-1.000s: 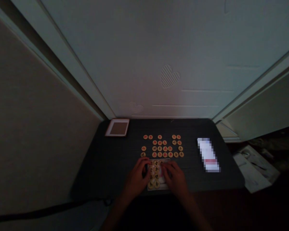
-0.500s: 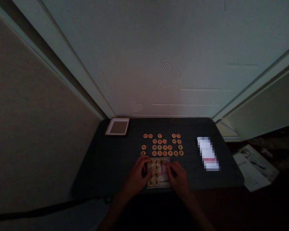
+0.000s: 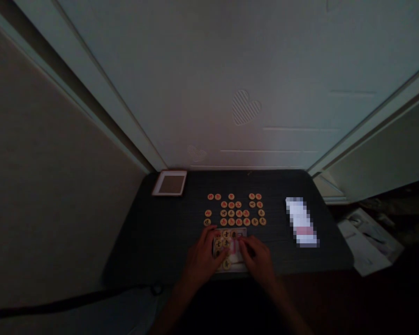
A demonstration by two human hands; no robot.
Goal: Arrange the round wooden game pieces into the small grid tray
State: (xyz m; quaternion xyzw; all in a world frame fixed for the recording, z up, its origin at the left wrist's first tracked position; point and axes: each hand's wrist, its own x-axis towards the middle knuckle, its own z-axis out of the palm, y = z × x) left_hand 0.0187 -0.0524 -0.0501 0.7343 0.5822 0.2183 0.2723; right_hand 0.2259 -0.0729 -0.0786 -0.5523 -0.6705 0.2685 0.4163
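A shallow white box (image 3: 242, 267) lies at the table's front edge, with round Chinese chess pieces (image 3: 226, 243) in rows over its left part. My left hand (image 3: 204, 253) rests along the box's left side. Its index finger reaches the far left corner and its thumb lies over the pieces, apart from the fingers, covering some of them. My right hand (image 3: 258, 255) is at the box's right rim, thumb and index finger pinched together over the box's inside. Whatever is between those fingertips is too dark and small to make out.
Beyond the box, loose Chinese chess pieces (image 3: 231, 213) with red or dark characters lie in broken rows on the dark table (image 3: 153, 242). A box lid (image 3: 156, 186) is at the back left. A blurred-out bright phone-like object (image 3: 302, 222) lies right. A white wall panel stands behind.
My left thumb has slid right and forward over the pieces in the box, hiding more of them. My right hand stays nearly in place.
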